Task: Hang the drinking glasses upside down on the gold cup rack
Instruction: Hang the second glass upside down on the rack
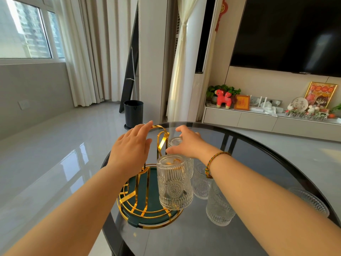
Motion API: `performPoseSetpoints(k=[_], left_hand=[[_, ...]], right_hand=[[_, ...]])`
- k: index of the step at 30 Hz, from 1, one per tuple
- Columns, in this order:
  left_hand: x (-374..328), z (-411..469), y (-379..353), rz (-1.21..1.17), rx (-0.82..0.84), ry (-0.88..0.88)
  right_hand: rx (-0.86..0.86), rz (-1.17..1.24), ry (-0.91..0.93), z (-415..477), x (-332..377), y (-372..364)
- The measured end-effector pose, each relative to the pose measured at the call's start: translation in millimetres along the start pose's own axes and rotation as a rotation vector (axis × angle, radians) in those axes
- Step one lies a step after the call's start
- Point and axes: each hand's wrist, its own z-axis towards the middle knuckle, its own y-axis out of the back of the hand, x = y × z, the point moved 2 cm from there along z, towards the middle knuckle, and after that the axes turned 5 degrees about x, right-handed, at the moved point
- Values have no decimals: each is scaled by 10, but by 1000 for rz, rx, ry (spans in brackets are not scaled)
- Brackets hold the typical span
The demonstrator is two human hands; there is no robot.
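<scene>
A gold cup rack (pixel 162 139) is seen standing on a round green tray (pixel 147 206) on the dark glass surface (pixel 258 156). One drinking glass (pixel 174 182) is already hung upside down on a near arm of the rack, with its open end pointing down over the tray. A second glass (pixel 175 142) is held at the far side of the rack by the right hand (pixel 186 143), whose fingers are curled round it. It looks upside down, but whether it is already sitting on a gold arm cannot be told, because the hand hides that part. The left hand (pixel 131 152) is open, with flat fingers laid near the top loop of the rack; whether it is really touching the rack cannot be told. More glasses are waiting on the surface: one (pixel 219 206) under the right arm, one (pixel 201 183) just behind it, and one (pixel 310 200) near the right edge. For this step to be done well, the rack should be kept steady with the left hand so it is not tipped. The glass should be lowered slowly and straight, so the gold arm goes up inside it. It should be let go only when it hangs by itself. Care should be taken that the hung glass is not bumped, since glass can chip.
</scene>
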Motion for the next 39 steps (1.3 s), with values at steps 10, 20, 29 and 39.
performPoseSetpoints(k=[10,20,29,39], left_hand=[[0,-7,-2,-15,-7,8],[10,4,-20,-10,-17,1],[-19,-7,-12,-6,-21,9],[-39,-34,18,8,-5,25]], right_hand=[[41,-28,-39,21,-43,-30],[59,-22,-35,-49,-50,-82],[-102,-19,346,-491,166,-61],[36,-383,362,-583,145,-279]])
